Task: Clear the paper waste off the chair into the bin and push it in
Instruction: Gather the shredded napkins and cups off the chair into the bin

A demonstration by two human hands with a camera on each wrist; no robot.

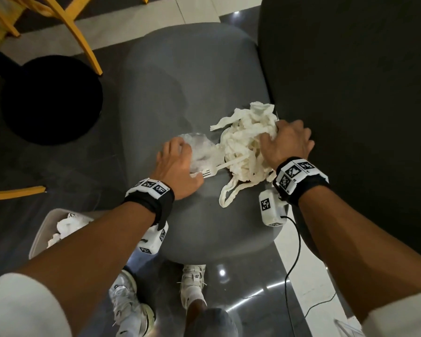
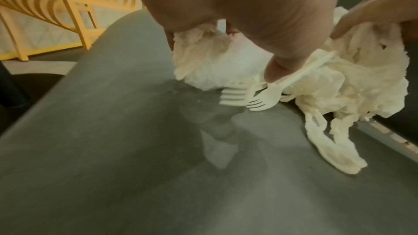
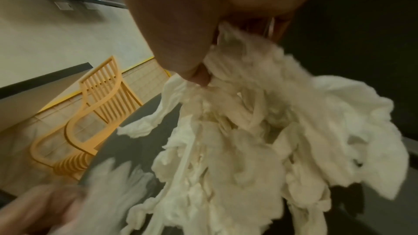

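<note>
A heap of crumpled white paper waste [image 1: 243, 147] [image 2: 339, 81] [image 3: 248, 140] lies on the grey chair seat [image 1: 180, 81] [image 2: 113, 149], near its right side. My right hand [image 1: 277, 137] [image 3: 228, 49] digs into the heap, thumb and fingers curled round the paper. My left hand [image 1: 180, 154] [image 2: 224, 54] grips a separate crumpled white wad [image 1: 202, 152] [image 2: 203, 67] just left of the heap. Its thumb presses on a white plastic fork [image 1: 208, 173] [image 2: 264, 101]; a second fork [image 2: 235, 96] lies beside it. The grey bin [image 1: 38, 239] stands on the floor at lower left, holding white paper [image 1: 66, 224].
The chair's dark back [image 1: 350, 69] rises right behind the heap. A black round table base [image 1: 51, 98] and yellow wooden chairs [image 1: 78, 32] [image 2: 68, 15] stand to the left. My shoes [image 1: 192, 280] are at the seat's front edge; a black cable [image 1: 294, 259] trails from my right wrist.
</note>
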